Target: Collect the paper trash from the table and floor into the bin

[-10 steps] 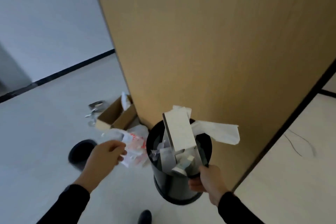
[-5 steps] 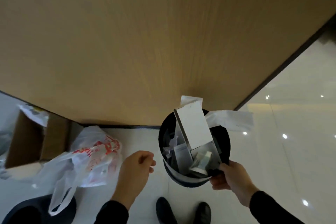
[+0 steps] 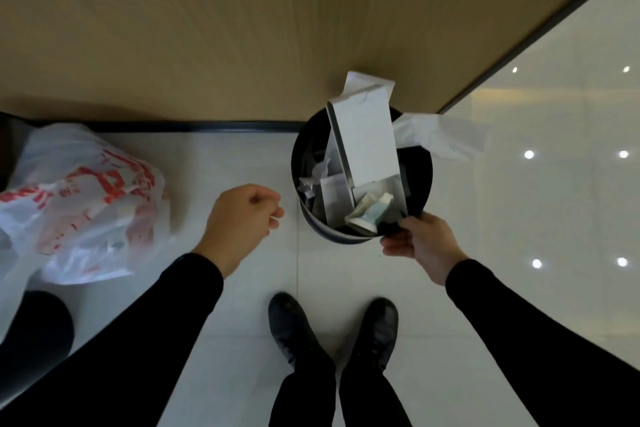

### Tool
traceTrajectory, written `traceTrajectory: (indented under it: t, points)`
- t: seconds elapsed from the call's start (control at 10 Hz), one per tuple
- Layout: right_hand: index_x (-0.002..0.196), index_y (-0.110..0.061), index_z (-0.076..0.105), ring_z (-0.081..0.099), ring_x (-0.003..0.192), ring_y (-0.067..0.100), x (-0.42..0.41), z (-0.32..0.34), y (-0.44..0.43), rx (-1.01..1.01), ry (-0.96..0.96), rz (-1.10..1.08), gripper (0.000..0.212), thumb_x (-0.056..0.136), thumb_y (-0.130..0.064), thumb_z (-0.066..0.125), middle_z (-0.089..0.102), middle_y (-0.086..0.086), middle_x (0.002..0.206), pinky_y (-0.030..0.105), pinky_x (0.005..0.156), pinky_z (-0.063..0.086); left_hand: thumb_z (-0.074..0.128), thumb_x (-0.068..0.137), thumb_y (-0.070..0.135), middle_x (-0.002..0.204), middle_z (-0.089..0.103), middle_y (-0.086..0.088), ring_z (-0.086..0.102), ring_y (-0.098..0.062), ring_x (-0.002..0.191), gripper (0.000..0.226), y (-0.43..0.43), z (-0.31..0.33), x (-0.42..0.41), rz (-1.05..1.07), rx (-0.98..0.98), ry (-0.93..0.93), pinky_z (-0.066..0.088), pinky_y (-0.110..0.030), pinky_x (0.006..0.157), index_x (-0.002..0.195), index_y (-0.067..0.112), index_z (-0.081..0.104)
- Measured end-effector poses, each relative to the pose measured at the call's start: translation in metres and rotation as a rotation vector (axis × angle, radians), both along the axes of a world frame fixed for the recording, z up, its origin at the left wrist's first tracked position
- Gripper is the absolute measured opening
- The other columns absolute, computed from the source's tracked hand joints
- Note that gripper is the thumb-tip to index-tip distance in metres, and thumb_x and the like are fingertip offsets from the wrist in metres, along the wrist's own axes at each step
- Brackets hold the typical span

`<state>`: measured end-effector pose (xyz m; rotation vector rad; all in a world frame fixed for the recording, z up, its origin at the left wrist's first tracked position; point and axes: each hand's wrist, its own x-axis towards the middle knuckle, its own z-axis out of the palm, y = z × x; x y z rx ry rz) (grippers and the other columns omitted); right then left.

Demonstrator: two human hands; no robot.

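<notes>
A round black bin (image 3: pixel 420 180) stands by the wooden wall, stuffed with paper trash. A tall white box (image 3: pixel 363 139) sticks up out of it, with crumpled scraps (image 3: pixel 317 180) and a folded packet (image 3: pixel 369 213) beside it. A white tissue (image 3: pixel 440 137) hangs over the bin's right rim. My right hand (image 3: pixel 420 244) grips the bin's near rim. My left hand (image 3: pixel 242 222) hovers left of the bin, curled into a loose fist with nothing in it.
A white plastic bag with red print (image 3: pixel 79 201) lies on the floor at the left. A wooden wall panel (image 3: pixel 242 28) with a dark skirting fills the top. Another dark round object (image 3: pixel 34 340) sits at the lower left. My black shoes (image 3: pixel 294 329) stand below the bin.
The view has tilted further down, so my shoes and legs show. The bin stays in my right hand's grip. The cardboard box at the left has left the view.
</notes>
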<state>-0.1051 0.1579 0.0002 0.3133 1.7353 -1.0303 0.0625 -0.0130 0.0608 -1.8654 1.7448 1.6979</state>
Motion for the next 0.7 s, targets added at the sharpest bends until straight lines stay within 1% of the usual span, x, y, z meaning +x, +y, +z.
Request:
traceTrajectory:
  t: [0.1, 0.2, 0.3, 0.4, 0.5, 0.6, 0.7]
  points:
    - [0.102, 0.006, 0.049, 0.06, 0.034, 0.017, -0.002, -0.029, 0.001, 0.01, -0.012, 0.003, 0.018, 0.092, 0.003, 0.034, 0.056, 0.021, 0.068, 0.027, 0.039, 0.054, 0.051, 0.088, 0.01, 0.078, 0.068, -0.003, 0.061, -0.014, 0.064, 0.014, 0.003, -0.024, -0.003, -0.02, 0.01, -0.03, 0.05, -0.026, 0.063, 0.09, 0.011, 0.064]
    - [0.102, 0.005, 0.05, 0.061, 0.036, 0.016, -0.003, -0.048, 0.005, 0.02, -0.013, 0.008, 0.019, 0.092, 0.003, 0.035, 0.058, 0.021, 0.068, 0.027, 0.04, 0.055, 0.05, 0.089, 0.009, 0.078, 0.067, -0.003, 0.06, -0.014, 0.064, 0.015, 0.003, -0.04, -0.005, -0.022, 0.012, -0.046, 0.05, -0.025, 0.063, 0.093, 0.009, 0.064]
    - [0.107, 0.001, 0.051, 0.061, 0.037, 0.016, -0.002, -0.062, 0.009, 0.05, -0.009, 0.033, 0.022, 0.091, 0.003, 0.035, 0.059, 0.019, 0.069, 0.026, 0.041, 0.056, 0.049, 0.088, 0.007, 0.078, 0.067, -0.003, 0.06, -0.015, 0.065, 0.017, 0.003, -0.045, -0.008, -0.038, 0.007, -0.064, 0.05, -0.026, 0.064, 0.094, 0.009, 0.065]
    - [0.108, -0.004, 0.049, 0.06, 0.035, 0.014, 0.0, -0.071, 0.013, 0.084, -0.008, 0.043, 0.022, 0.092, 0.003, 0.035, 0.059, 0.018, 0.071, 0.025, 0.04, 0.055, 0.049, 0.087, 0.007, 0.079, 0.068, -0.003, 0.06, -0.014, 0.065, 0.017, 0.001, -0.047, -0.011, -0.053, -0.012, -0.07, 0.051, -0.026, 0.065, 0.092, 0.01, 0.065]
    - [0.11, -0.004, 0.049, 0.06, 0.04, 0.018, 0.006, -0.072, 0.012, 0.136, -0.029, 0.054, 0.024, 0.092, 0.001, 0.034, 0.058, 0.016, 0.071, 0.026, 0.04, 0.055, 0.048, 0.088, 0.008, 0.08, 0.068, -0.004, 0.06, -0.014, 0.065, 0.017, 0.002, -0.039, -0.01, -0.071, -0.006, -0.084, 0.05, -0.026, 0.064, 0.091, 0.011, 0.064]
    - [0.113, 0.003, 0.049, 0.059, 0.055, 0.025, 0.007, -0.057, 0.011, 0.15, -0.111, 0.04, 0.025, 0.095, -0.011, 0.037, 0.059, 0.017, 0.07, 0.032, 0.051, 0.057, 0.048, 0.088, 0.008, 0.08, 0.068, -0.004, 0.06, -0.015, 0.065, 0.016, 0.003, -0.022, -0.01, -0.1, -0.018, -0.083, 0.049, -0.025, 0.063, 0.089, 0.012, 0.064]
    - [0.106, -0.004, 0.048, 0.057, 0.06, 0.024, 0.003, -0.007, 0.029, 0.136, -0.107, -0.034, 0.022, 0.097, -0.022, 0.04, 0.058, 0.015, 0.072, 0.035, 0.062, 0.053, 0.05, 0.089, 0.01, 0.08, 0.068, -0.005, 0.06, -0.018, 0.067, 0.014, 0.018, 0.022, -0.009, -0.115, -0.011, -0.082, 0.049, -0.027, 0.064, 0.088, 0.011, 0.064]
